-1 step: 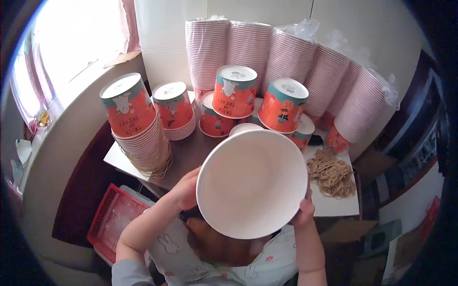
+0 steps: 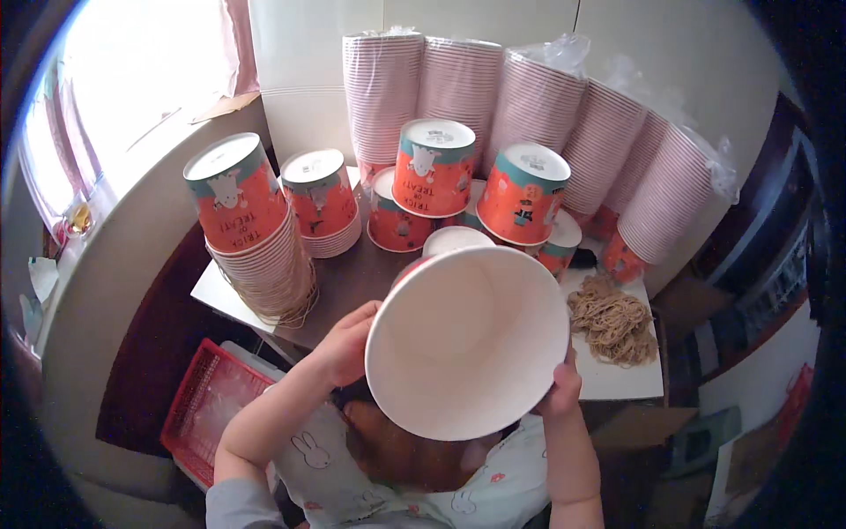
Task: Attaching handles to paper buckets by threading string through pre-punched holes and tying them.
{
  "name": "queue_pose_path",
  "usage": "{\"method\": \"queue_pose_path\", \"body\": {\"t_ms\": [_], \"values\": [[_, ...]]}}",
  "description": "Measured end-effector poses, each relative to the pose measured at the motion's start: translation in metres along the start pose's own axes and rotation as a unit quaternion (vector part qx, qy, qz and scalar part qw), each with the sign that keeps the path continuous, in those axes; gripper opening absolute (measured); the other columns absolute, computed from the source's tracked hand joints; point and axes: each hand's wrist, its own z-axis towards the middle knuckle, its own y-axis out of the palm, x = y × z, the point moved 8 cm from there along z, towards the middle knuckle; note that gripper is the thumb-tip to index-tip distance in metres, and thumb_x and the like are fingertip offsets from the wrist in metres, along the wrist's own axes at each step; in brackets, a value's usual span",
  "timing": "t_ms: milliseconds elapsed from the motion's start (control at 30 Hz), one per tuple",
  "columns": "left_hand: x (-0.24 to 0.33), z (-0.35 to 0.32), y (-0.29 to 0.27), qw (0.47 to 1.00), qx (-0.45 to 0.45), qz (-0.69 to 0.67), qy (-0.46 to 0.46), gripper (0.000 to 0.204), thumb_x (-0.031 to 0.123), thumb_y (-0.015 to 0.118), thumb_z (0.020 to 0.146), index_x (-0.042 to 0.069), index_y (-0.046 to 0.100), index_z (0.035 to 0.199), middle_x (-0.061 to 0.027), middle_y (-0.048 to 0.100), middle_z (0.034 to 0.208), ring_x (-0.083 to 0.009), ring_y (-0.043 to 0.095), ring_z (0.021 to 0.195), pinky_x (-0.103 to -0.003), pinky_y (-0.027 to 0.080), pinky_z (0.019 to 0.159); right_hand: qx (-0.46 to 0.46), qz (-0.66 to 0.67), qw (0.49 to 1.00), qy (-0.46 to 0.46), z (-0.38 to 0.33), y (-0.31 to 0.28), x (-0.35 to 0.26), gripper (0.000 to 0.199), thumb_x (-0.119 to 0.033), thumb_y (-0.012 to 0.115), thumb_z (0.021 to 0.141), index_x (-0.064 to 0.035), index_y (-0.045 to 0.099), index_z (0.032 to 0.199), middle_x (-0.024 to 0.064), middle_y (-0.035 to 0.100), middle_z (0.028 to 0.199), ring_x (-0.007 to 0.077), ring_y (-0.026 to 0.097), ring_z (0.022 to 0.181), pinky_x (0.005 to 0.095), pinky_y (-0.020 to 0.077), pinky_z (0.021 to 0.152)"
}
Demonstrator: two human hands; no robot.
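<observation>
Both my hands hold a large paper bucket (image 2: 467,353) up in front of me, its white inside turned toward me. My left hand (image 2: 350,348) grips its left side and my right hand (image 2: 561,392) its lower right side. The fingertips of both are hidden behind the wall. A strip of orange outside shows at its upper left rim. Just beyond it, a white bucket base (image 2: 456,240) is partly covered. Upside-down orange and green buckets stand on the table: one on top (image 2: 434,172) at centre, another (image 2: 524,196) to its right.
On the left stand an upside-down bucket stack (image 2: 251,234) with brown strings hanging round it and a shorter stack (image 2: 322,207). Tall plastic-wrapped bucket stacks (image 2: 538,101) line the wall. Tangled brown cords (image 2: 612,319) lie on the right of the table. A red basket (image 2: 189,397) stands lower left.
The held bucket has tilted slightly, its upper rim dropping a little, so more of its inner wall and a strip of its orange outside show. Both hands keep their hold.
</observation>
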Motion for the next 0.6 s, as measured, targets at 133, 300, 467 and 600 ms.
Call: {"method": "queue_pose_path", "body": {"t_ms": [133,300,467,600], "values": [[0.009,-0.007,-0.002,0.997,0.045,0.048,0.036,0.017,0.025,0.045,0.09,0.008,0.045,0.097,-0.0024,0.055,0.09,-0.0149,0.057,0.08,-0.033,0.049,0.071,0.104,-0.023,0.994,-0.011,-0.001,-0.025,0.013,0.062,-0.042,0.036,0.084,0.0015,0.03,0.128,0.0168,0.047,0.118,0.029,0.053,0.101,0.0385,0.0467,0.082],[0.001,-0.009,-0.002,0.999,0.013,0.02,0.02,0.02,0.022,0.044,0.09,0.007,0.046,0.102,-0.0042,0.056,0.095,-0.0177,0.058,0.085,-0.036,0.049,0.073,0.157,0.025,0.987,0.026,-0.001,-0.025,0.019,0.064,-0.05,0.025,0.087,-0.0009,0.027,0.13,0.0148,0.041,0.124,0.027,0.046,0.11,0.0412,0.0389,0.091],[-0.008,-0.008,-0.007,0.999,0.018,-0.046,-0.012,0.033,0.018,0.045,0.089,0.005,0.043,0.119,-0.0092,0.055,0.107,-0.0211,0.057,0.095,-0.039,0.048,0.08,0.072,0.002,0.995,-0.07,0.01,-0.002,-0.002,0.07,-0.055,0.036,0.084,-0.0076,0.018,0.133,0.012,0.033,0.13,0.0233,0.036,0.119,0.0386,0.0306,0.098],[-0.012,-0.01,-0.005,0.998,0.025,-0.048,-0.041,0.032,0.018,0.044,0.089,0.004,0.043,0.117,-0.0092,0.055,0.108,-0.0212,0.057,0.096,-0.039,0.048,0.08,0.089,-0.007,0.995,-0.045,0.009,-0.006,0.004,0.073,-0.057,0.039,0.081,-0.0069,0.021,0.131,0.0128,0.034,0.128,0.0244,0.037,0.117,0.0389,0.0323,0.096]]}}
